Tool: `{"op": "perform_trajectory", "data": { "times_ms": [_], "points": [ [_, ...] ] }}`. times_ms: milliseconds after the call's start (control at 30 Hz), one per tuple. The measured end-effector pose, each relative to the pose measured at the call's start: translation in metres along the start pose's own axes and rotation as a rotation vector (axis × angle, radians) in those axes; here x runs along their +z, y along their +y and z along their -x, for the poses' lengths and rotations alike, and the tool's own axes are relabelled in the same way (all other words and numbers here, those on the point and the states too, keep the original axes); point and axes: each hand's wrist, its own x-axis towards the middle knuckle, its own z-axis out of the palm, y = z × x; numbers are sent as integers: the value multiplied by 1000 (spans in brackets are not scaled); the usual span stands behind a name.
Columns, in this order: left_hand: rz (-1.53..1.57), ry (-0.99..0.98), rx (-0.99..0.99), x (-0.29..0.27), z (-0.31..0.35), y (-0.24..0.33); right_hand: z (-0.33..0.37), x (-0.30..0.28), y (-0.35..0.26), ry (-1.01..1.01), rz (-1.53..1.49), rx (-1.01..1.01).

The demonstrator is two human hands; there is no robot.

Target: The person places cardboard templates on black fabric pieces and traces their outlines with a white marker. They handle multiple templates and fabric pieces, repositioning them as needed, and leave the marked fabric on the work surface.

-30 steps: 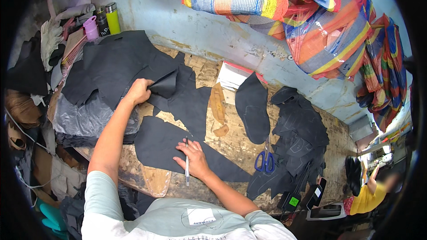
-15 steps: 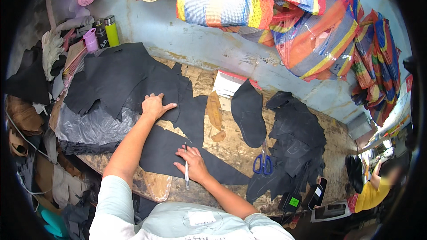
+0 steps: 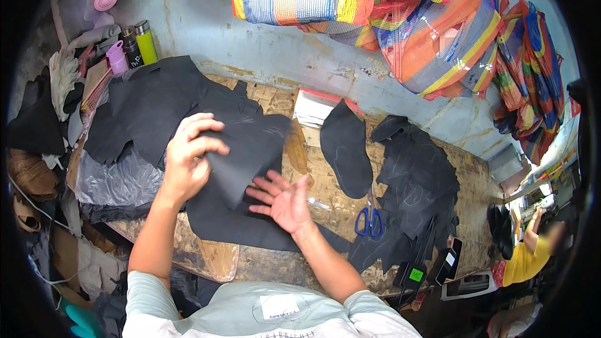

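Note:
Above the black sheet material on the bench, my left hand (image 3: 190, 159) is raised with its fingers apart and loosely bent, and I see nothing gripped in it. A black sheet piece (image 3: 250, 141) with faint pale lines bows up, slightly blurred, between my hands. My right hand (image 3: 285, 205) is spread, palm partly upturned, at that piece's lower right edge. Beside its thumb is a silver pen (image 3: 318, 203), blurred; whether the hand touches it is unclear. Another black sheet (image 3: 244, 233) lies flat beneath, toward me.
Blue-handled scissors (image 3: 369, 222) lie right of my hands, by a cut black piece (image 3: 345, 150) and a heap of black pieces (image 3: 416, 181). A brown template (image 3: 296, 150) and white papers (image 3: 316, 109) lie farther back. Stacked black sheets (image 3: 144, 103) cover the left side. A person (image 3: 535, 263) sits far right.
Both hands have lifted off the flat material, the left moving left and nearer, the right turning over and spreading. A black piece has risen between them. The pen has shifted right.

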Motion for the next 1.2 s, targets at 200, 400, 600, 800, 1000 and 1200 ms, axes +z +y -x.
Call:
{"op": "perform_trajectory", "data": {
  "times_ms": [200, 400, 600, 800, 1000, 1200],
  "points": [
    [714, 181, -130, 7, 39, 16, 32, 46, -48, -42, -44, -356],
    [1006, 381, -79, 1, 53, 17, 52, 67, -74, -100, -86, -411],
    [815, 207, 3, -9, 54, 15, 78, 73, -71, 56, 203, -764],
    [169, -299, -499, 2, 75, 9, 106, -13, -74, 350, 787, -295],
    [120, -528, -141, 168, 107, 99, 88, -98, -8, 964, 1552, -881],
    [146, -852, -238, 218, 129, 103, 92, -95, -5, 911, 1524, -728]
  ]
}}
